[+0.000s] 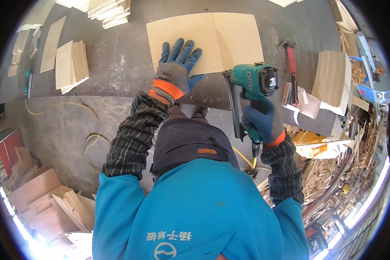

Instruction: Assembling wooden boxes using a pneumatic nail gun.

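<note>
On the dark worktop in front of me lies a pale wooden panel point(240, 37), with a seam running across it from far to near edge. My left hand point(176, 65), in a grey and blue work glove, rests flat on the panel's left part with the fingers spread. My right hand point(264, 119), gloved alike, is wrapped round the grip of a green pneumatic nail gun point(249, 80). The gun's nose is by the panel's near edge, right of the seam; I cannot tell whether it touches. A yellow air hose point(250, 163) runs from the gun's lower end.
A red-handled hammer point(292, 73) lies right of the panel, beside a stack of boards point(331, 80). More board stacks point(71, 65) stand at the left. Wood scraps point(333, 173) are heaped at the right. Hose loops point(95, 125) lie on the floor at my left.
</note>
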Demonstrator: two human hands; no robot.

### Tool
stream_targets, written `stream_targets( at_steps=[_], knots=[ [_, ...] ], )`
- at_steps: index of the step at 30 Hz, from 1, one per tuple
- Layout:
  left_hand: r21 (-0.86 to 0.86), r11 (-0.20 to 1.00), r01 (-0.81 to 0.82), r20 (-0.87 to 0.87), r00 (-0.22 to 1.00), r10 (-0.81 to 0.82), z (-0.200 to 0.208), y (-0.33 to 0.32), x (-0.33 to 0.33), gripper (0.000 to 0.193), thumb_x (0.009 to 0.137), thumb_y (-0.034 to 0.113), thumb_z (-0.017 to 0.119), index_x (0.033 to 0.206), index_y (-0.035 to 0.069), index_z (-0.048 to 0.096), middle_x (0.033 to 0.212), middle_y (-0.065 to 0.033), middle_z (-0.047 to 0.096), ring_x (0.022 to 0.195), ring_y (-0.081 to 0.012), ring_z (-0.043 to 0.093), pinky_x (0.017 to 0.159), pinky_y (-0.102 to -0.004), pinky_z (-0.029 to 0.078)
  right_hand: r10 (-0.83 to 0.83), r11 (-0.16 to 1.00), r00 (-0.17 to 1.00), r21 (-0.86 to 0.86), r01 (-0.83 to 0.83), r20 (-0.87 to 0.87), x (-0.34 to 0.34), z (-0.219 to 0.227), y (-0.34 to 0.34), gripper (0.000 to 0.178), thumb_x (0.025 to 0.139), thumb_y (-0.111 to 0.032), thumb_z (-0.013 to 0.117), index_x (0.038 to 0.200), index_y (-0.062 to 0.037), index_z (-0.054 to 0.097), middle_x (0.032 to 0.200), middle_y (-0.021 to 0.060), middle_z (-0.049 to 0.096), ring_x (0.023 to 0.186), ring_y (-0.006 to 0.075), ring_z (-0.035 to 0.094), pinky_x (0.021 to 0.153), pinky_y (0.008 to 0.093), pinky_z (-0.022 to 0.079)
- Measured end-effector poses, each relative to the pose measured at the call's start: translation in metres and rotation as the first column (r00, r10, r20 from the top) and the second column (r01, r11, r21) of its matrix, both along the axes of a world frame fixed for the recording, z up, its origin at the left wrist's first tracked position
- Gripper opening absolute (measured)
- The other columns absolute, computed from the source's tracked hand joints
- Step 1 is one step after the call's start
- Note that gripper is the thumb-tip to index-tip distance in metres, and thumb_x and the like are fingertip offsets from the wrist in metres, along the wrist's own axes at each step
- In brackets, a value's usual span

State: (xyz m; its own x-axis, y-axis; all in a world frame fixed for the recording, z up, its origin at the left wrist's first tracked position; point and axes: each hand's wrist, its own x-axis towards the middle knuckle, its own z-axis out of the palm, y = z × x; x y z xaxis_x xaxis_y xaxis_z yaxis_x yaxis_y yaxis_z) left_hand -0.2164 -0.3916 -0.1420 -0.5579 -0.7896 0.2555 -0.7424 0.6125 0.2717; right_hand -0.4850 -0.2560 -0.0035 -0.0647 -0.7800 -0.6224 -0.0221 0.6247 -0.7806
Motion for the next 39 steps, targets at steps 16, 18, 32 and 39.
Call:
stream_targets(
  at_steps=[16,18,32,39],
  knots=[
    [0.056,0.998,-0.024,-0.056,0.998,0.027,0.002,-0.001,-0.001,0.071,0.091,0.045,0.080,0.154,0.017,0.063,0.165,-0.0149,0.053,0.160,-0.0372,0.037,0.134,-0.0617,0.018,0.048,0.998,0.997,0.038,-0.045,-0.068,0.028,-0.011,-0.023,0.036,0.093,-0.013,0.070,0.123,0.0061,0.066,0.081,0.0051,0.066,0.066,0.0117,0.062,0.059,0.0304,0.051],
    [0.056,0.998,-0.026,-0.041,0.999,0.028,0.002,-0.001,-0.001,0.072,0.090,0.046,0.081,0.153,0.017,0.063,0.165,-0.0149,0.053,0.160,-0.0370,0.038,0.134,-0.0618,0.018,0.053,0.998,0.993,0.037,-0.050,-0.103,0.030,-0.011,-0.024,0.045,0.092,-0.016,0.069,0.132,0.0041,0.064,0.074,0.0049,0.065,0.061,0.0131,0.062,0.058,0.0301,0.051],
    [0.059,0.998,-0.033,-0.042,0.998,0.036,0.000,-0.001,-0.001,0.071,0.091,0.048,0.080,0.153,0.018,0.064,0.166,-0.0136,0.052,0.160,-0.0365,0.038,0.135,-0.0611,0.018,0.058,0.997,0.991,0.048,-0.053,-0.121,0.030,-0.013,-0.023,0.042,0.093,-0.014,0.068,0.131,0.0030,0.064,0.074,0.0057,0.064,0.059,0.0134,0.061,0.057,0.0298,0.050],
    [0.061,0.998,-0.029,-0.021,0.999,0.031,0.001,-0.001,0.001,0.070,0.092,0.047,0.079,0.153,0.017,0.064,0.166,-0.0136,0.052,0.160,-0.0366,0.037,0.135,-0.0607,0.017,0.007,1.000,0.997,0.007,-0.006,-0.073,0.024,-0.006,-0.019,0.034,0.095,-0.012,0.068,0.123,0.0059,0.065,0.080,0.0058,0.066,0.063,0.0122,0.059,0.057,0.0310,0.049]
  ],
)
